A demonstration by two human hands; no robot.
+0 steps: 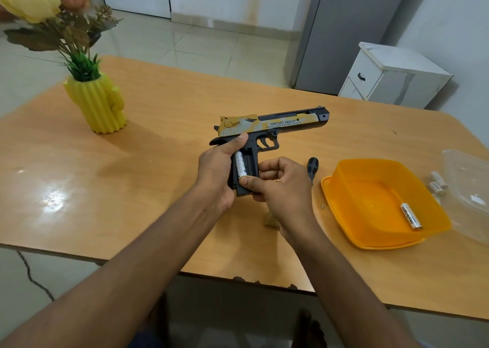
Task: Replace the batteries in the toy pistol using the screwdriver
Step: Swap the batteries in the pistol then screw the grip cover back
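The toy pistol [280, 123], yellow, grey and black, is held above the table with its barrel pointing right. My left hand [215, 174] grips the back of its grip. The battery compartment in the grip stands open, with one white battery [241, 166] seated in it. My right hand [280, 182] holds the grip's lower front, its thumb pressing the bottom end of that battery. The black-handled screwdriver [312, 166] lies on the table just behind my right hand. Another white battery [411, 216] lies in the orange container [344, 196].
Two white batteries [438, 183] lie on the table between the orange container and a clear plastic lid [468, 188]. A small screw [322, 206] and a tan cover piece [270, 220] rest near my right wrist. A yellow cactus vase [99, 104] with flowers stands at back left.
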